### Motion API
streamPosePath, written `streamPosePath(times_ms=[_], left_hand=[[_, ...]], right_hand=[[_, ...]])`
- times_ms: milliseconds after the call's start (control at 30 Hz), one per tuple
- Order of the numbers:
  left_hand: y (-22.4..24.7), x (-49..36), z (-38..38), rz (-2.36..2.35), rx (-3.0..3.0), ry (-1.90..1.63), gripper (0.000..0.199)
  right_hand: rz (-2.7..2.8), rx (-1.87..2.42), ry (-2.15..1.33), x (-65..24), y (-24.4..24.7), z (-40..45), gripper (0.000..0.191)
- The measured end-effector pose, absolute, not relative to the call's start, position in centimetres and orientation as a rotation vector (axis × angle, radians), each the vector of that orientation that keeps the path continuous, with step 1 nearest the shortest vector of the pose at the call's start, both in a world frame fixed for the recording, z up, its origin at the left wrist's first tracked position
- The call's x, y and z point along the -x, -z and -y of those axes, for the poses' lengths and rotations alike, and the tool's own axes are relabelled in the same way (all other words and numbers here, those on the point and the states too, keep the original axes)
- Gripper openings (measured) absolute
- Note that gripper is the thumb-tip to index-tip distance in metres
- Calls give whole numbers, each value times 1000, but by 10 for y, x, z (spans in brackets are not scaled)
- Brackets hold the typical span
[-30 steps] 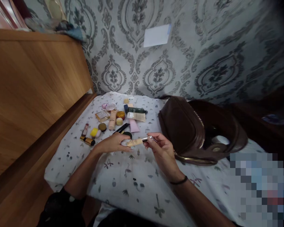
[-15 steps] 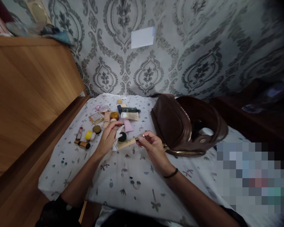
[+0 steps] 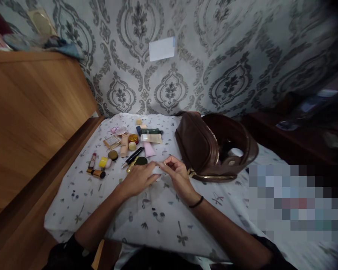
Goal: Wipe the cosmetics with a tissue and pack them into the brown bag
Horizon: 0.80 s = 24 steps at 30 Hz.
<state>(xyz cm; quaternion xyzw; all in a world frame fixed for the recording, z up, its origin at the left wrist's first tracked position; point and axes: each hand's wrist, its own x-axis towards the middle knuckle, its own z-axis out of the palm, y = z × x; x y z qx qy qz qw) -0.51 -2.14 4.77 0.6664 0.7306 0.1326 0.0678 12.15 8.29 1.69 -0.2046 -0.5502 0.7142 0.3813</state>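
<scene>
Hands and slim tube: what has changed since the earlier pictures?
The left hand has come in close to the right hand; the tube, plain between them before, is now hidden, so its hold is unclear. White tissue shows between them. The brown bag and beige bottle stayed put.

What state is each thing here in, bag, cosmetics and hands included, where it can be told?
Brown bag: unzipped, gaping open.
Green tube: lying on its side.
Pink tube: lying flat.
Black tube: lying down.
Gold-and-black bottle: on its side.
Left hand: closed on a white wipe.
Right hand: fingers curled, grip unclear.
</scene>
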Motion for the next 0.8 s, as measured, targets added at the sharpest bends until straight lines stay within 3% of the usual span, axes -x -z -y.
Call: streamPosePath(times_ms=[200,567,800], left_hand=[[-56,15,26,-2222,-1937,-363,17],[-49,9,28,-2008,-1784,-738,22],[-52,5,32,-1616,-1391,-989,46]], right_hand=[[1346,513,-1845,-124,-20,-89,38],[1286,453,-1941,-118,-18,-87,37],[1372,385,-2068,-124,-22,-85,31]])
